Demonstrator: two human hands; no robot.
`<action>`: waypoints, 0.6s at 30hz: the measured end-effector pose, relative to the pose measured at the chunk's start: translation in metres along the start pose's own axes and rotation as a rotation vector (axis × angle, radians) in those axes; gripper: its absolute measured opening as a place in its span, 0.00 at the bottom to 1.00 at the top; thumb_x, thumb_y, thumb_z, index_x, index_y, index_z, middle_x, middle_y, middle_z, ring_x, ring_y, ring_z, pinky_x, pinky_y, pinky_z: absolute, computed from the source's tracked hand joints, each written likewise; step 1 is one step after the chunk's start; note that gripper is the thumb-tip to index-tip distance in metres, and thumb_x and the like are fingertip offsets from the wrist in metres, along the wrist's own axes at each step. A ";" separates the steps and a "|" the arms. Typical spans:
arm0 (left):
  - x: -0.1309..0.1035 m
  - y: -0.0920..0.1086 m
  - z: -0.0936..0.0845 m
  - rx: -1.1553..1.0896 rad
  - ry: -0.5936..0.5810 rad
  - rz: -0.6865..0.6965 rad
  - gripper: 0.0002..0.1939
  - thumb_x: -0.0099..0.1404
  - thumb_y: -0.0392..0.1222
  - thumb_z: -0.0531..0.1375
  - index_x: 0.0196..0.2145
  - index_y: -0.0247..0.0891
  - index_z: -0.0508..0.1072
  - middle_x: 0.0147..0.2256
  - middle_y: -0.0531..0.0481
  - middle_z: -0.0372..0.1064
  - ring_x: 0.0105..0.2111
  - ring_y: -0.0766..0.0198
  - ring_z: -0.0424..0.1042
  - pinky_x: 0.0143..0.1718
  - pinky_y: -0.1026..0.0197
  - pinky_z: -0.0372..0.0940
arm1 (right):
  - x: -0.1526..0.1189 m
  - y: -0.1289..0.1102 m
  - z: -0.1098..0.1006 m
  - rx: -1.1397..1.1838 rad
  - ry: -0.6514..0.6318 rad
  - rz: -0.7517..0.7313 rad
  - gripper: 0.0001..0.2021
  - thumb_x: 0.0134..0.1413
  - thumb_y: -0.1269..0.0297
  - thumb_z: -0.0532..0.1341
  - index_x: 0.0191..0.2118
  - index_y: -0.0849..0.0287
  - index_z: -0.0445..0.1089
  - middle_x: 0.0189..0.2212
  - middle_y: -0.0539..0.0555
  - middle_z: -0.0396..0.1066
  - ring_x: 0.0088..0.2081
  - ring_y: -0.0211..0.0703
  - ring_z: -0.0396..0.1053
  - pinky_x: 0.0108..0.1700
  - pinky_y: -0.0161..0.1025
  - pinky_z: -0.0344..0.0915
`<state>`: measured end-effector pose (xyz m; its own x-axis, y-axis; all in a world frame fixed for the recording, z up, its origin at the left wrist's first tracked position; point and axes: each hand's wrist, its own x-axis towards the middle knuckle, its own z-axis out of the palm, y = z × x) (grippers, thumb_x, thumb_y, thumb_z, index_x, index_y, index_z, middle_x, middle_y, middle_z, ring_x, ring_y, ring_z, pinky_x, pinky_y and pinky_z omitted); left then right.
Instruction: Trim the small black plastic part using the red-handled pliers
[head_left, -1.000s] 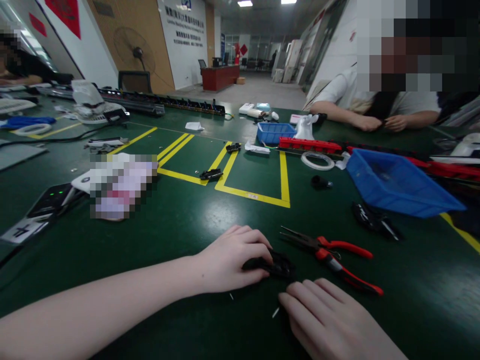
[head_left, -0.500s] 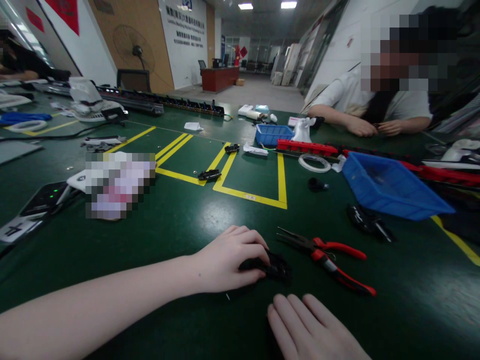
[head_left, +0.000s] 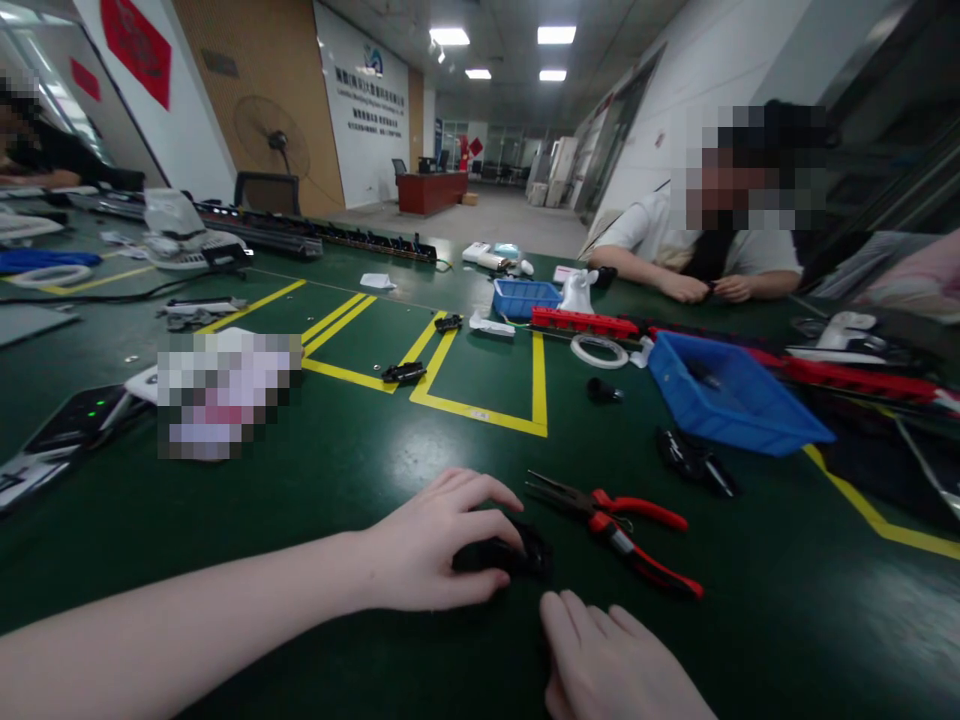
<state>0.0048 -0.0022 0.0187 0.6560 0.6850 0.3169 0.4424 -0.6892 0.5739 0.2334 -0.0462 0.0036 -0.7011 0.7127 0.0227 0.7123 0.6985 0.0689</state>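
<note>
A small black plastic part lies on the green table in front of me, partly covered by fingers. My left hand reaches over it from the left, thumb and fingers curved around it. Close by on the right is my right hand, palm down with its fingers curled together; whether they pinch anything is hidden. Just beyond lie long-nose pliers with red handles, jaws toward the left and handles apart. Neither hand touches them.
A blue bin stands right, with black parts before it. More black pieces lie by yellow tape. A phone-like device sits left. Across the table, a person sits beyond red strips.
The view has tilted up and shifted right, so the table's contents appear further left. My right hand's fingers have curled inward. My left fingers have spread slightly over the black part.
</note>
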 end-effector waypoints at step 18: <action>-0.008 0.008 0.012 0.180 0.284 0.343 0.07 0.69 0.43 0.57 0.43 0.40 0.70 0.36 0.50 0.75 0.36 0.65 0.73 0.51 0.57 0.60 | 0.025 -0.014 0.001 1.548 0.045 0.205 0.20 0.59 0.42 0.53 0.34 0.56 0.58 0.22 0.43 0.52 0.20 0.31 0.49 0.21 0.31 0.48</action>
<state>0.0105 -0.0166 0.0113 0.6003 0.4312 0.6735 0.3451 -0.8994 0.2682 0.2056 -0.0380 0.0017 -0.5717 0.8177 -0.0666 0.1122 -0.0025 -0.9937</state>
